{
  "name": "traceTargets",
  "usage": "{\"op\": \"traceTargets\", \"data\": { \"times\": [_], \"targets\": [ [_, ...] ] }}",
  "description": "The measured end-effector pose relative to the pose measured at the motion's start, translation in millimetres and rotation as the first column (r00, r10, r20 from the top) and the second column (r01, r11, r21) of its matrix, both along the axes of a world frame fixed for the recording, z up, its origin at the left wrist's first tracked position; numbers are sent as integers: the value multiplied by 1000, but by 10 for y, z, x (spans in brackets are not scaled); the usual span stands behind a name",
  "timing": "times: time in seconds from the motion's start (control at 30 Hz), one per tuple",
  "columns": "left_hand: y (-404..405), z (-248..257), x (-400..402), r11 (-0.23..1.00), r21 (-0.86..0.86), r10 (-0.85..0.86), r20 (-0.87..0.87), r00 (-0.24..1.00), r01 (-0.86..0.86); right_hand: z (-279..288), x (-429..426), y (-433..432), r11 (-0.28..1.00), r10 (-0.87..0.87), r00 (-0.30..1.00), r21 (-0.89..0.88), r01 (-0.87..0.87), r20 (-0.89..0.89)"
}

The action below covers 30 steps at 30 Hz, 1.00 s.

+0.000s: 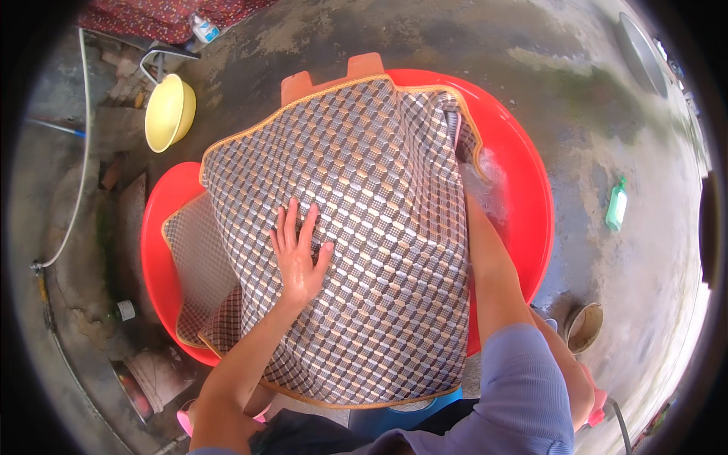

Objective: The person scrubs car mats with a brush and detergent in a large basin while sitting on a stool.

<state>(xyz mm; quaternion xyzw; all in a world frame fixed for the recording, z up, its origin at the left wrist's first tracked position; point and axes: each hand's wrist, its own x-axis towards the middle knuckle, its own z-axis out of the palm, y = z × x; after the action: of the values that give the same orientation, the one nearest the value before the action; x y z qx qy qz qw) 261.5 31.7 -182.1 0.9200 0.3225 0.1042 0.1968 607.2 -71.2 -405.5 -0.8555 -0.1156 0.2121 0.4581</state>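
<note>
A patterned floor mat (364,187) in brown, grey and tan, with a yellow bound edge, drapes across a large red plastic tub (526,170). My left hand (298,256) lies flat on the mat with its fingers spread, holding nothing. From the right my forearm reaches down past the mat's edge towards sudsy water (492,185); my right hand itself is hidden there. Beneath the mat, the legs of an orange-brown board (364,65), perhaps a washboard, stick out at the far side. A folded part of matting (207,244) rests in the tub's left side.
A yellow basin (170,114) leans at the far left near a pale hose (86,142). On the wet concrete floor stand a white bottle (205,28), a green bottle (616,205) lying flat, and a small bucket (584,328). Part of a blue stool (375,421) shows below me.
</note>
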Motion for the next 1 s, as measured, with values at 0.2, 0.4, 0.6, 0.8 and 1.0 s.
{"op": "traceTargets", "data": {
  "times": [0.2,0.4,0.6,0.8,1.0],
  "targets": [
    [9,23,31,1000,-11,22,-15,1000,-22,322,18,-172,890,320,946,-359,-281,52],
    [367,-100,-242,972,-232,62,109,992,-35,1623,-516,-807,984,145,943,145,-105,-300],
    [482,-198,-591,635,394,761,-176,624,-664,1649,-1012,-1119,938,342,777,248,-244,-529],
    [531,-80,-1351,644,-141,734,-161,659,-752,1654,-1369,-947,969,212,964,166,-185,-160],
    [611,-386,-1548,590,-432,752,-15,659,-682,2422,-1525,-988,875,277,955,383,-295,102]
  ]
}}
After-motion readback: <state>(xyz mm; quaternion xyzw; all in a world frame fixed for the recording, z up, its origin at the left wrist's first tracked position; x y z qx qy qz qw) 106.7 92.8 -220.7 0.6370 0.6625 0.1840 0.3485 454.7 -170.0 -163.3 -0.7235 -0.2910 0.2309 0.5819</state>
